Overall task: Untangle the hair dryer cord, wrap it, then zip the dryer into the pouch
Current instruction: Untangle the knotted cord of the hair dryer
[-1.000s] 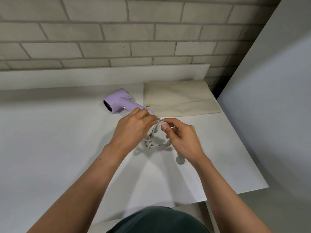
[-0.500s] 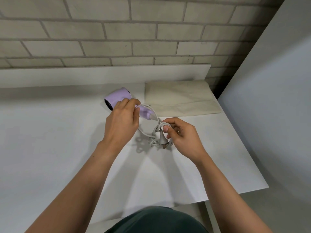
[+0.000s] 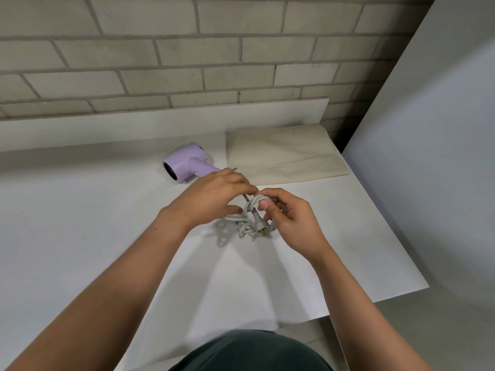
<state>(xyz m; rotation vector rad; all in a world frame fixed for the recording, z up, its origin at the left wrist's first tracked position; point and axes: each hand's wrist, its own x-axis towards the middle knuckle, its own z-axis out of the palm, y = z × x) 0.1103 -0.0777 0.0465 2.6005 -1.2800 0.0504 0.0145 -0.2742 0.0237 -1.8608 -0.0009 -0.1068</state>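
The right hand (image 3: 292,220) pinches the coiled white cord (image 3: 247,222) between thumb and forefinger, with the grey plug (image 3: 257,223) just below its thumb. The left hand (image 3: 214,196) has its fingers pressed together over a strand beside the coil; I cannot tell whether they grip it. Beyond those fingertips lie the lilac hair dryer (image 3: 187,163) and the beige pouch (image 3: 284,153).

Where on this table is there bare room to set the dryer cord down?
Bare room: the wide stretch of table left of the hair dryer and left hand, and the strip right of the right hand, nearer than the pouch. Crowded: the middle, where both hands hold the cord.
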